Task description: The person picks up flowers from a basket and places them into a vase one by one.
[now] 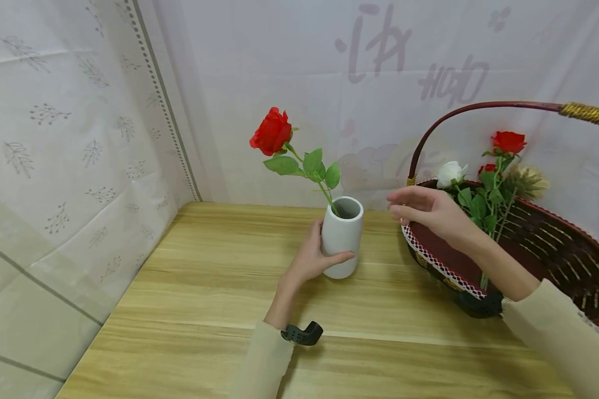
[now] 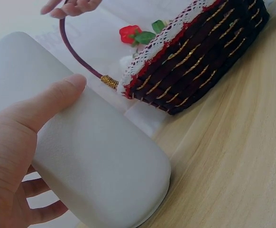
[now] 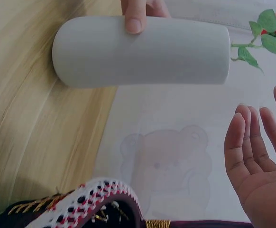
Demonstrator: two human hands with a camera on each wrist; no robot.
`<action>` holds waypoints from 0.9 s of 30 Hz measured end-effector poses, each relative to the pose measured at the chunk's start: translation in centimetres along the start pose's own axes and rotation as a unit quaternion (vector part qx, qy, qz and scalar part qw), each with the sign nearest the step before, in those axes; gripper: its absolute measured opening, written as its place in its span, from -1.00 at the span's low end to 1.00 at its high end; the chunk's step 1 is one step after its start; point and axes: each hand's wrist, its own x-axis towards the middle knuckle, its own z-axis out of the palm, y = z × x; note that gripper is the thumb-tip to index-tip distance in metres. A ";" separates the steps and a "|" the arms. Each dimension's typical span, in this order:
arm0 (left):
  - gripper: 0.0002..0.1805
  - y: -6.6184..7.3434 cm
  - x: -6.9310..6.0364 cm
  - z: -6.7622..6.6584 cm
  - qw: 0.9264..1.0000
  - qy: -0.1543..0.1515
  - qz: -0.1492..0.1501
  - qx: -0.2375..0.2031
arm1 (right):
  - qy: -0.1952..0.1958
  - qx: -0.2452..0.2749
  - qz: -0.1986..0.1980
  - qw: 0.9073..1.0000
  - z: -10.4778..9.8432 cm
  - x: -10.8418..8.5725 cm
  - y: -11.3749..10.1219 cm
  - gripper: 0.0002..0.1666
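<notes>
Steadying the white vase, the left hand lies nearest, below and to the left of the vessel, its beige sleeve and black wrist device in the foreground. The thumb crosses the vase's near face and the fingers wrap its far side, so the grip is a holding one. The vase stands roughly upright on the wooden table. From its mouth a single red rose leans left, its bloom above and to the left of the vase, its leaves just over the rim.

To the right of the vase, and apart from it, the right hand hovers with fingers extended and thumb spread away, holding nothing. Beneath and beyond that hand, farther right of the vase, sits the dark woven basket with a lace-trimmed rim. It contains a white rose, two red blooms and a pale beige flower. Behind the vase hangs a printed cloth.

Judged from this arrangement, the work appears early: one stem is already in the vase, its lean perhaps unsettled; the basket's flowers are presumably left to place.
</notes>
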 end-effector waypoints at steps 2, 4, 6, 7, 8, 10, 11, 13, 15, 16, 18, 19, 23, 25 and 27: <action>0.05 0.0 0.0 0.0 1.000 -0.001 0.000 -0.001 | 0.008 0.004 0.007 1.000 -0.4 -0.4 0.2 -0.64; 0.04 0.0 0.0 0.0 1.000 -0.001 -0.002 -0.002 | 0.014 0.006 0.007 1.000 -0.7 -0.7 0.3 -0.64; 0.04 -0.1 0.0 0.0 1.000 -0.001 -0.003 -0.004 | 0.016 0.006 0.002 1.000 -1.2 -1.0 0.4 -0.63; 0.04 -0.1 0.0 0.0 1.000 -0.001 -0.004 -0.004 | 0.019 0.004 0.000 1.000 -1.4 -1.2 0.5 -0.63; 0.04 -0.2 0.0 0.0 1.000 -0.001 -0.004 -0.004 | 0.023 0.003 0.001 1.000 -1.6 -1.3 0.6 -0.62; 0.04 -0.2 0.0 0.0 1.000 0.000 -0.004 -0.004 | 0.032 -0.005 0.005 0.999 -2.1 -1.7 0.8 -0.62; 0.05 -0.2 0.0 0.0 1.000 0.000 -0.004 -0.003 | 0.038 -0.010 0.010 0.999 -2.4 -1.8 0.9 -0.63; 0.05 -0.3 0.0 0.1 1.000 -0.001 -0.004 -0.001 | 0.050 -0.021 0.018 0.998 -2.9 -2.2 1.2 -0.64; 0.05 -0.2 0.0 0.1 1.000 -0.001 -0.004 -0.001 | 0.061 -0.027 0.022 0.998 -3.4 -2.6 1.3 -0.65; 0.05 -0.2 0.0 0.1 1.000 -0.001 -0.003 -0.001 | 0.066 -0.029 0.022 0.997 -3.7 -2.8 1.4 -0.65; 0.05 -0.2 0.0 0.1 1.000 -0.002 -0.002 -0.002 | 0.074 -0.032 0.015 0.997 -4.3 -3.2 1.5 -0.65; 0.05 -0.2 0.0 0.1 1.000 -0.002 -0.002 -0.004 | 0.078 -0.034 0.013 0.996 -4.6 -3.4 1.5 -0.65; 0.04 -0.2 0.1 0.1 1.000 0.000 0.000 -0.009 | 0.088 -0.045 0.004 0.995 -5.6 -4.0 1.5 -0.64; 0.04 -0.2 0.1 0.1 1.000 0.001 -0.001 -0.010 | 0.093 -0.052 0.006 0.994 -6.0 -4.2 1.5 -0.64; 0.03 -0.2 0.1 0.1 1.000 0.001 -0.003 -0.011 | 0.098 -0.058 0.006 0.993 -6.4 -4.3 1.5 -0.64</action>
